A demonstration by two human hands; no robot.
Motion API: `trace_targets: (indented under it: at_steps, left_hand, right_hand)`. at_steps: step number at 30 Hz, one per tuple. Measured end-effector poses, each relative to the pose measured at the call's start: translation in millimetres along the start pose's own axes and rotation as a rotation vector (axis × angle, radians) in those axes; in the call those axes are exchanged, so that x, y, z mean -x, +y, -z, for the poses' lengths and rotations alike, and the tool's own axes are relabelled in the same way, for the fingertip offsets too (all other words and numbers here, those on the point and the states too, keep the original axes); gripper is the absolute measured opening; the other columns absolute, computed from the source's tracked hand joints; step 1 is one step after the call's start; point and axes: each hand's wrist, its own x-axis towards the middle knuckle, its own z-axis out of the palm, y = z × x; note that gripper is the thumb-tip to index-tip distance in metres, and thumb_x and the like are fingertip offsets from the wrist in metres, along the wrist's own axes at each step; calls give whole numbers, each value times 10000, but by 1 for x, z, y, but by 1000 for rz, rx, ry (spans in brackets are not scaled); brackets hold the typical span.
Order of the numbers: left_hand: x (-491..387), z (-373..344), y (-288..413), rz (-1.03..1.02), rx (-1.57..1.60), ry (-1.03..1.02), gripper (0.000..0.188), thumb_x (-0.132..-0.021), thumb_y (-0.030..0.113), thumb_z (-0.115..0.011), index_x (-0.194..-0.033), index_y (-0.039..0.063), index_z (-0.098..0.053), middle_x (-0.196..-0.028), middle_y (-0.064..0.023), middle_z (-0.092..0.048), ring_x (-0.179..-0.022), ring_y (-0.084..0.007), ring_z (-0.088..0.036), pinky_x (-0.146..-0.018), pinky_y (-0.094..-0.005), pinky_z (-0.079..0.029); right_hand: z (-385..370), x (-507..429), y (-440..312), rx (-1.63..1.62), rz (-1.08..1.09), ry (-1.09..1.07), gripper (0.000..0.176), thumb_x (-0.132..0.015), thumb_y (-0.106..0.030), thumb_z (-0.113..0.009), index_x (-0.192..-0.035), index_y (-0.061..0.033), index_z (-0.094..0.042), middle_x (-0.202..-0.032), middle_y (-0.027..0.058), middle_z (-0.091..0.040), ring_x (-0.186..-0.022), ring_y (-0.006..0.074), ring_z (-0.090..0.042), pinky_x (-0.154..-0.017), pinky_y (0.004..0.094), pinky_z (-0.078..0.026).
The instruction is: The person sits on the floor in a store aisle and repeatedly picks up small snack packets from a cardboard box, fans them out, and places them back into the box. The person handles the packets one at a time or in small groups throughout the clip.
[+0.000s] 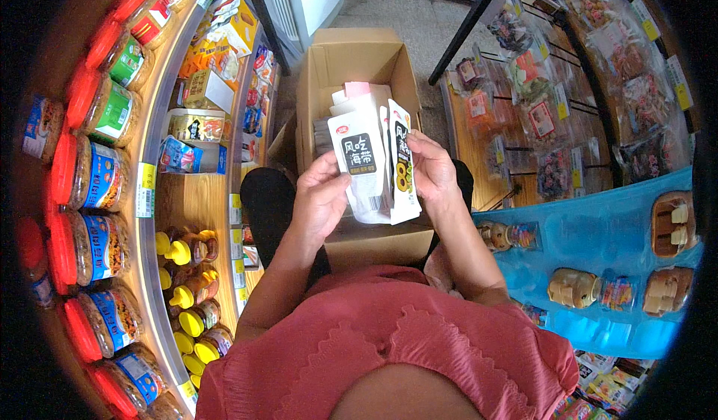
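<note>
My left hand (324,195) grips the left edge of a white snack pouch (362,167) with a black printed panel and a clear lower window. Pressed against its right side are more pouches; the outermost snack pouch (402,173), with black and yellow print, is in my right hand (431,165). Both hands hold the bunch over an open cardboard box (359,44) that stands between my knees. Inside the box, behind the held pouches, lie white packets (350,103) and a pink piece (357,88). The box's lower contents are partly hidden by the pouches.
Red-lidded jars (104,173) line a shelf on the left. Beside them, another shelf holds boxed snacks (205,92) and yellow-capped bottles (185,251). Bagged goods (538,120) hang from hooks on the right, above a blue display panel (566,240) with bear-shaped containers (572,288).
</note>
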Motion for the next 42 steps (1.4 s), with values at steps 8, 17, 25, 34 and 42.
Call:
trace_targets:
  at_steps: [8,17,25,34,42]
  left_hand:
    - [-2,14,5,176,288,-102,283,-867,136,-500,-1123,16,-516,-912,-131,-581,-678,-162,-515,-584,-292,-412]
    - [-2,-4,21,225,427,-25,517,-885,384,-430,-1207,-16,-488,-1024,-223,-594,-732,-248,-567,-626,-361,-457]
    - [0,19,8,285,302,121,409,-870,245,-442,-1161,-32,-517,-1089,-166,-608,-978,-277,-599,-891,-405,-460]
    - [3,5,5,258,52,84,390,-887,200,-419,-1162,-63,-505,-1078,-171,-608,-940,-241,-623,-846,-367,-496]
    - [8,-1,2,167,-240,71,343,-887,124,-435,-1187,-37,-478,-1030,-95,-590,-892,-145,-593,-796,-287,-483]
  right_hand:
    - [-2,-1,3,49,-16,-37,194,-829,-16,-566,-1012,49,-568,-938,140,-653,-821,211,-652,-783,345,-536]
    - [-11,3,4,158,9,39,155,-819,-6,-581,-964,48,-594,-918,133,-657,-815,186,-642,-802,317,-519]
    - [-13,4,10,206,58,72,126,-840,-8,-567,-951,21,-616,-891,116,-664,-789,169,-644,-752,304,-533]
    - [-33,8,33,334,166,188,147,-852,20,-562,-991,39,-605,-910,114,-651,-782,163,-623,-732,309,-529]
    - [-43,13,45,320,220,140,202,-859,34,-550,-1057,49,-587,-965,113,-639,-827,147,-604,-774,293,-509]
